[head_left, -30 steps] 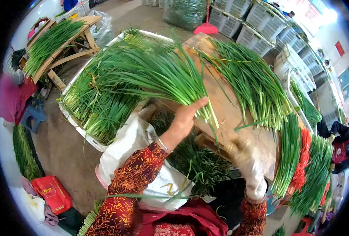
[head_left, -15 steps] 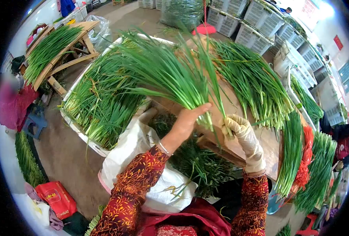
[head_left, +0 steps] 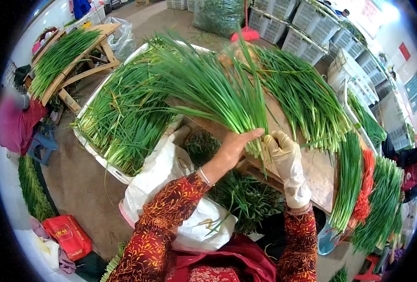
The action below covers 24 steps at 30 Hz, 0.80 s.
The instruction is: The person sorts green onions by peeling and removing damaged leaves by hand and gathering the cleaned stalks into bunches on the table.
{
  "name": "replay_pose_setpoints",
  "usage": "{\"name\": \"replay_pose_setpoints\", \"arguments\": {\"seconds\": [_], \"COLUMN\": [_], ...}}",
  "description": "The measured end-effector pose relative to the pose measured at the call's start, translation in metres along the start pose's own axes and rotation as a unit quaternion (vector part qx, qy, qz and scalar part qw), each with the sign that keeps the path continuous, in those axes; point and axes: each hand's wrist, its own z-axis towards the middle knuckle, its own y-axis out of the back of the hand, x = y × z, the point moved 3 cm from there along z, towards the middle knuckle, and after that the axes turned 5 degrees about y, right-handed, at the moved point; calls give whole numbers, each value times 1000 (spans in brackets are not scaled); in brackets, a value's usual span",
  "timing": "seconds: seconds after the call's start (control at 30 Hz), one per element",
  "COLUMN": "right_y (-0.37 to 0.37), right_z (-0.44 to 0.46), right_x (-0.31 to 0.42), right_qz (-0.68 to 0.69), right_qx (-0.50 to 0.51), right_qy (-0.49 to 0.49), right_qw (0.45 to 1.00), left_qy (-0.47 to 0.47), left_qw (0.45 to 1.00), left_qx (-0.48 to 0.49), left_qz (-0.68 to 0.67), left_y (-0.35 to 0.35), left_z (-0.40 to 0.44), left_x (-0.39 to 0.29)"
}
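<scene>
My left hand [head_left: 233, 149], bare with a bracelet at the wrist, is closed round the lower stalks of a bunch of garlic chives [head_left: 222, 101]. The long green leaves fan up and to the left. Beside it my right hand [head_left: 284, 152], in a pale rubber glove, pinches at the pale stalk ends along the bunch's right side; its fingertips partly hide what they grip. Both hands are above the near edge of a wooden board [head_left: 283, 127]. On that board, farther right, lies a thick layer of garlic chives [head_left: 302, 94].
A white tub [head_left: 98, 160] heaped with chives stands at the left, near a white sack [head_left: 157, 183]. Red ties [head_left: 364, 188] hang at the right. Dark green trimmings [head_left: 246, 197] lie below. Crates [head_left: 305, 42] are stacked behind. Another person [head_left: 18, 120] sits far left.
My right hand has brought its few stalks leftward against the bunch; before, they stood apart. My left hand has shifted slightly right with the bunch.
</scene>
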Motion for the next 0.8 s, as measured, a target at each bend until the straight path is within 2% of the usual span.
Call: {"name": "replay_pose_setpoints", "arguments": {"seconds": [0.03, 0.1, 0.13, 0.2, 0.27, 0.33, 0.4, 0.43, 0.47, 0.53, 0.57, 0.63, 0.67, 0.73, 0.8], "right_y": [-1, 4, 8, 23, 52, 77, 63, 55, 58, 70, 73, 81, 78, 69, 62], "right_z": [0, -2, -4, -8, -25, -60, -94, -107, -118, -116, -110, -98, -93, -89, -92], "right_x": [-1, 3, 4, 5, 19, 21, 6, 0, -8, -13, -8, 9, 11, -4, -28], "right_qz": [0, -30, -31, 37, 198, 279, 178, 25, -114, 70, 72, 236, 244, 315, 348], "right_qx": [0, -44, -45, -93, -138, -96, 169, 246, 195, 12, 7, -88, -114, -117, -131], "right_qy": [1, 83, 83, 8, -101, -107, -132, -192, -32, -66, -68, -55, -89, -66, -91], "right_qw": [1000, 995, 995, 995, 965, 950, 960, 950, 974, 995, 995, 966, 959, 940, 924], "left_qy": [4, 24, 44, 43, 40, -4, -25, -34, -40, -28, -27, -38, -30, -16, 4], "left_qw": [1000, 1000, 999, 998, 997, 994, 994, 994, 994, 991, 991, 994, 994, 997, 998], "left_qx": [-5, -2, 1, 5, 8, -45, -39, -31, -23, -25, -21, -6, -4, 4, 12], "left_qz": [-6, -19, -33, -50, -65, -103, -96, -100, -104, -130, -126, -99, -100, -70, -60], "left_y": [-1, -3, -5, -11, -12, 3, 6, 2, -3, -29, -42, -56, -65, -81, -88], "left_z": [-1, -1, -2, -10, -14, -13, -18, -21, -25, -39, -45, -46, -48, -48, -50], "left_x": [0, 0, 1, -6, -11, -13, -24, -27, -27, -20, -14, 12, 23, 41, 56]}}
